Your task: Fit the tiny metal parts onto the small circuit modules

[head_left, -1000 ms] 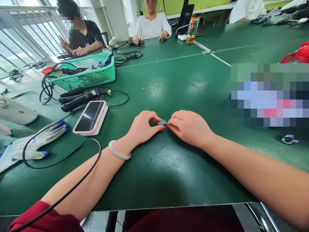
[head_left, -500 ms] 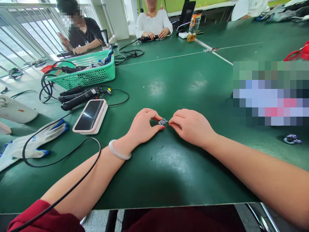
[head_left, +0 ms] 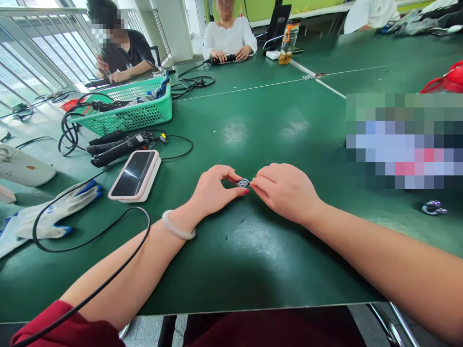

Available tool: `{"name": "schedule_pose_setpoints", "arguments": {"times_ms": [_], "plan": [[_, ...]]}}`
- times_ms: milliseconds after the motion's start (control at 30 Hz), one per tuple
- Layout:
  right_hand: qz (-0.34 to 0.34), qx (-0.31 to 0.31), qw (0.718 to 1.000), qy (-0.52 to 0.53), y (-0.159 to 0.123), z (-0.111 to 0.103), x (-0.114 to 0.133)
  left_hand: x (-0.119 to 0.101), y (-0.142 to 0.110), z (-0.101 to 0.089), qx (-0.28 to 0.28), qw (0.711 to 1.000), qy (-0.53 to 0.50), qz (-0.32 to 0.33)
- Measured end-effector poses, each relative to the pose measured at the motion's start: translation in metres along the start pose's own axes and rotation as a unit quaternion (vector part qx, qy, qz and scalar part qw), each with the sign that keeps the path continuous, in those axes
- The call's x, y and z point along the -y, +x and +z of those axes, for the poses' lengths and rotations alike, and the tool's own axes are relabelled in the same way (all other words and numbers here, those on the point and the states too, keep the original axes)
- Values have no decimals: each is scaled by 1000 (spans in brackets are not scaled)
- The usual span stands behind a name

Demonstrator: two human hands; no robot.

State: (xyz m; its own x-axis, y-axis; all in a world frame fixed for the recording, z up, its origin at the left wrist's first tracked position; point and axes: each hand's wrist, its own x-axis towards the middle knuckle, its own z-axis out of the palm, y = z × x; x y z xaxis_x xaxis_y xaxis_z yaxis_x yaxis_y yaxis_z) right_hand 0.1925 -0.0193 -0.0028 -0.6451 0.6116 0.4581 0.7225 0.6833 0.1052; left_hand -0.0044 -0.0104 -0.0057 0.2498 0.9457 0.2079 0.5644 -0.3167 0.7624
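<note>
Between the thumb and fingers of my left hand (head_left: 217, 189) is a small flat piece with a black-and-white pattern (head_left: 243, 182); its kind is too small to make out. My right hand (head_left: 285, 190) is closed in a pinch at the piece's right edge. Whatever its fingertips grip, perhaps a tiny part of the piece, is hidden. Both hands rest low over the green table (head_left: 260, 270), close together in front of me.
Left of my hands lie a phone in a pink case (head_left: 135, 176), black hair straighteners (head_left: 119, 147), a white-blue glove (head_left: 54, 209) and a green basket (head_left: 126, 108). A black cable (head_left: 92, 250) crosses my left forearm. Small shiny metal rings (head_left: 434, 207) lie at right. Two people sit opposite.
My hands keep almost the same pose around the small patterned piece, with slight finger shifts. Across the table, the person in white now has both hands on a black tool.
</note>
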Motion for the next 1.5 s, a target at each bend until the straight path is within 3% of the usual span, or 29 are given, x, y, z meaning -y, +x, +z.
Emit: {"name": "schedule_pose_setpoints", "arguments": {"times_ms": [233, 400, 533, 600, 700, 1000, 1100, 1233, 1500], "plan": [[8, -15, 1000, -4, 0, 2, 0, -4, 0, -1, 1, 1000, 7, 9], [8, -59, 998, 35, -2, 0, 1, -3, 2, -1, 35, 991, -126, -31], [62, -112, 986, 106, -4, 4, -2, -1, 4, -2, 53, 974, -213, -53], [111, -93, 981, 127, -5, 9, -7, 0, 5, -2, 45, 977, -200, -52], [166, 1, 976, 140, -5, 18, -17, 3, 6, -2, 35, 984, -167, -49], [231, 139, 942, 200, 5, 19, -24, 3, 5, -2, 55, 993, -88, -49], [238, 133, 939, 211, 4, 16, -21, 2, 4, -2, 89, 992, -72, -51], [250, 69, 927, 271, 2, 11, -15, 1, 3, -1, 108, 991, -56, -53], [177, 31, 938, 296, 2, 7, 5, 0, 2, -1, 107, 993, -42, -39]]}}
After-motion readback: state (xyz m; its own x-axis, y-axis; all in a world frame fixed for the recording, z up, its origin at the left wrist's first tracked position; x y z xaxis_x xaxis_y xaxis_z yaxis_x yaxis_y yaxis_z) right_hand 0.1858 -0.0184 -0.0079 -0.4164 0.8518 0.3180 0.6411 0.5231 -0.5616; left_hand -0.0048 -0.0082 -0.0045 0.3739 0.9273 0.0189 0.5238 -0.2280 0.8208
